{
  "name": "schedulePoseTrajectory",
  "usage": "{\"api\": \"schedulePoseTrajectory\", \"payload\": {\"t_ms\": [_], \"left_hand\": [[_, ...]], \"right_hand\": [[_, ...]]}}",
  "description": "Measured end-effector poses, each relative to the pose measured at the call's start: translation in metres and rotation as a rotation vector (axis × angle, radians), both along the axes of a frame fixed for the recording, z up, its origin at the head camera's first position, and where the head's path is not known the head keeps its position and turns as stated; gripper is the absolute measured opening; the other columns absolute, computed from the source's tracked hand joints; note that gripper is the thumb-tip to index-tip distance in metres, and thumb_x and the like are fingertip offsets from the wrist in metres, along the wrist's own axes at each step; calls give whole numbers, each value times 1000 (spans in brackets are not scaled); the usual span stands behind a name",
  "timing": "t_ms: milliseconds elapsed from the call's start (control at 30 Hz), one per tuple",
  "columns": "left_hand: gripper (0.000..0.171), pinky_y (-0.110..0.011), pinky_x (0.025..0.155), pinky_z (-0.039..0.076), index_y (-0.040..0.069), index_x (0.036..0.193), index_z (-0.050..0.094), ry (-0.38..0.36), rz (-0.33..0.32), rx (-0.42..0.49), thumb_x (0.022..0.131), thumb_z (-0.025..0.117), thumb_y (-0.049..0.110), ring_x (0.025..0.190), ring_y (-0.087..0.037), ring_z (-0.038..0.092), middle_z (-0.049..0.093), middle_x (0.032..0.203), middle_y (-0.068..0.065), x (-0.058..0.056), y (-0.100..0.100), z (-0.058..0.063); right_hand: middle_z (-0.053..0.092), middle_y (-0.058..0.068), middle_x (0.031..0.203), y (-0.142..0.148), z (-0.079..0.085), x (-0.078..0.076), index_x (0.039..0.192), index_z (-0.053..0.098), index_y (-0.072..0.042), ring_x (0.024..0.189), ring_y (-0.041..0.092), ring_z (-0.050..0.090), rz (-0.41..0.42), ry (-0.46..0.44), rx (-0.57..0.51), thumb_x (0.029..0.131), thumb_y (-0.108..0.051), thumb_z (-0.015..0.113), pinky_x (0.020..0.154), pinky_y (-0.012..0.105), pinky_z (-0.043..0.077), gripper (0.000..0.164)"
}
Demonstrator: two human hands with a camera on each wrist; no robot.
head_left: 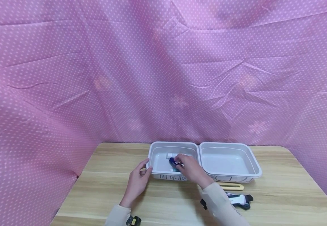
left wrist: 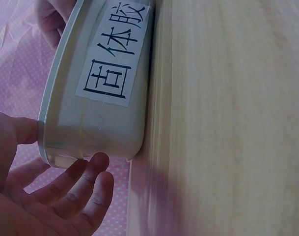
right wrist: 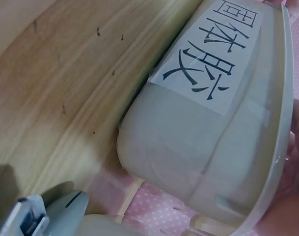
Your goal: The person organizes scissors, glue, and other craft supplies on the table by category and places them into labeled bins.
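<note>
In the head view my right hand reaches over the front rim into the left white bin. Its fingertips pinch a dark blue glue stick. Inside, a white glue stick lies behind those fingers, and part of a teal-labelled one shows near the front wall. My left hand holds the bin's front left corner, with thumb and fingers on either side of it. The left wrist view shows the thumb at the rim and the fingertips against the outer wall.
A second white bin stands against the first on the right. A yellow utility knife and a cluster of black-and-white utility knives lie in front of it, partly behind my right sleeve. Pink dotted cloth hangs behind the wooden table.
</note>
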State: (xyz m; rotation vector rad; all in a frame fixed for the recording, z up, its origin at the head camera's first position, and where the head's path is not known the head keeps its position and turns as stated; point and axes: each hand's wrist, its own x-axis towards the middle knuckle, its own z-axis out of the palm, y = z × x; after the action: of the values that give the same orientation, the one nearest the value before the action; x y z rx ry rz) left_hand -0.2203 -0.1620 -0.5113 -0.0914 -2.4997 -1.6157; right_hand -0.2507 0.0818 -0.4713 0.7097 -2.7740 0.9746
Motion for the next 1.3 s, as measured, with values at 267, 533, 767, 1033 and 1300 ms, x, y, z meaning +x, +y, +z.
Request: {"api": "schedulePoseTrajectory", "payload": {"t_ms": [267, 533, 767, 1033, 1300], "left_hand": [[45, -30, 80, 62, 7, 144, 56, -7, -1, 4, 102, 65, 18, 102, -30, 74, 65, 131, -25, 1, 0, 0], [45, -30, 79, 62, 6, 145, 56, -4, -3, 6, 102, 65, 17, 103, -31, 74, 65, 130, -25, 2, -1, -1], [47, -29, 79, 63, 6, 146, 54, -9, -18, 17, 102, 64, 19, 103, -32, 73, 63, 132, -26, 3, -2, -2], [46, -27, 78, 62, 5, 146, 54, -10, -22, 21, 103, 63, 18, 102, -30, 73, 63, 133, -24, 3, -1, 0], [46, -26, 77, 62, 6, 146, 54, -8, -24, 26, 103, 63, 19, 102, -30, 73, 63, 133, -24, 2, -2, -1]], "right_hand": [[74, 16, 110, 1, 0, 2, 112, 70, 1, 102, 28, 71, -18, 0, 4, 91, -1, 72, 91, 44, 59, 21], [74, 15, 109, 2, 2, 7, 111, 72, 0, 100, 26, 70, -34, 18, 14, 91, -2, 74, 89, 43, 60, 21], [74, 11, 109, 4, 8, 16, 110, 73, -4, 102, 27, 70, -43, 42, 12, 91, -7, 75, 93, 46, 58, 19], [75, 7, 110, 9, 16, 29, 110, 75, -8, 101, 23, 70, -72, 83, 26, 92, -15, 76, 91, 44, 59, 19], [74, 5, 115, 16, 22, 46, 112, 75, -10, 106, 23, 69, -132, 109, 20, 91, -19, 78, 95, 45, 57, 23]]}}
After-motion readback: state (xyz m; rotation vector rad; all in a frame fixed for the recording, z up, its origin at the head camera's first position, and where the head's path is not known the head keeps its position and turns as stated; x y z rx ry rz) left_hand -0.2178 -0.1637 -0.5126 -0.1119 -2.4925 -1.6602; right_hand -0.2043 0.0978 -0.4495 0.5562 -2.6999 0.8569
